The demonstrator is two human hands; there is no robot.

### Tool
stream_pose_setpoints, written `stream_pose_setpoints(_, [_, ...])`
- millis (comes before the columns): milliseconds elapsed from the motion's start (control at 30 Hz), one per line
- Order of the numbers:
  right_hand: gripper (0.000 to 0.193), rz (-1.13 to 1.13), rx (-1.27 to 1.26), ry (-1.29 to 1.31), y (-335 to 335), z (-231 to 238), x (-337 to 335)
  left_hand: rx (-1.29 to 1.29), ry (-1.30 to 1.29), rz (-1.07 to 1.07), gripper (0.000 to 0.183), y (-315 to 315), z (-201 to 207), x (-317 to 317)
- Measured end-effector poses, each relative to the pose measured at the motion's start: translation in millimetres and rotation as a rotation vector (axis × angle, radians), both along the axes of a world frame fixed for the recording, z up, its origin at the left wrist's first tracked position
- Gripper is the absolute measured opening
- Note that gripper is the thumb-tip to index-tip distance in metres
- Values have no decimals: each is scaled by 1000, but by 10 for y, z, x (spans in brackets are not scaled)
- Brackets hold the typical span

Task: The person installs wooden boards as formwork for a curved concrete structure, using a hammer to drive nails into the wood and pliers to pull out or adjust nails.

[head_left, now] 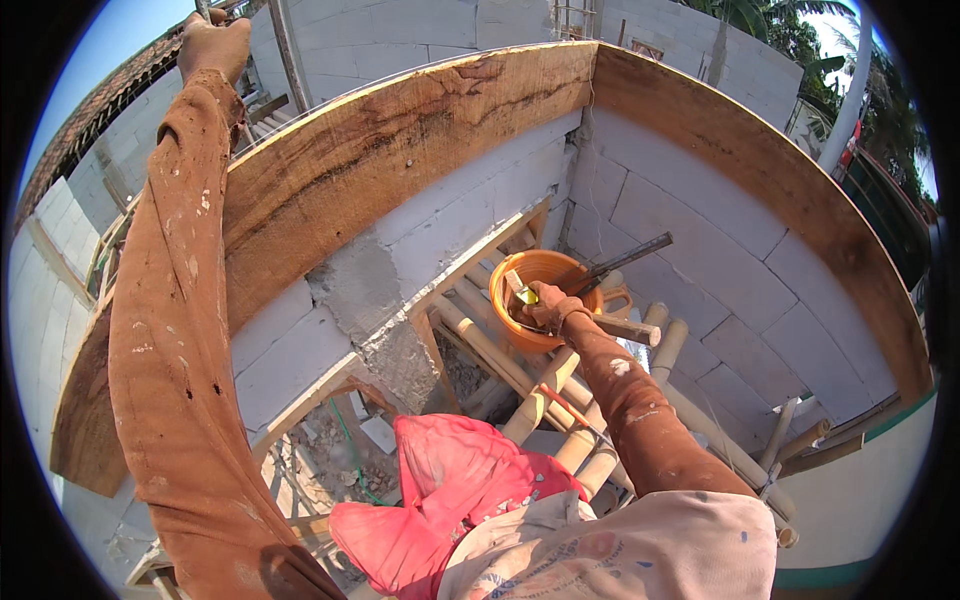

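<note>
My left hand is raised at the upper left, its fingers closed around what looks like a thin grey bar, mostly cut off by the picture's edge. My right hand reaches into an orange bucket with its fingers closed. By the fingertips shows a small yellow piece; its kind is unclear. Beside it in the bucket stands a short wooden piece. A dark metal bar slants out over the bucket's rim, and a wooden handle sticks out under my right wrist.
Wooden boards line the top of the pale block wall, meeting at a corner. Bamboo poles form a platform below, with a red-orange stick on it. Rubble lies lower down through the gaps. Red cloth hangs before me.
</note>
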State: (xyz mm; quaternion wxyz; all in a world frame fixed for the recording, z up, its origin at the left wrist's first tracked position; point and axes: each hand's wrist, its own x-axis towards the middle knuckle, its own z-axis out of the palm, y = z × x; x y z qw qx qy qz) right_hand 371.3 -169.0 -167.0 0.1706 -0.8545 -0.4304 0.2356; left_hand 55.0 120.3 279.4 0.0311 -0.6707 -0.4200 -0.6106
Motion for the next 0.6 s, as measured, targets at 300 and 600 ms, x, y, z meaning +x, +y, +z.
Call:
stream_pose_setpoints(300, [57, -169, 964, 622, -471, 1039, 156, -31, -9, -55, 40, -138, -67, 24])
stream_pose_setpoints(600, [74, 125, 1308, 2128, -590, 731, -1048, 11, -50, -34, 39, -286, 88, -251])
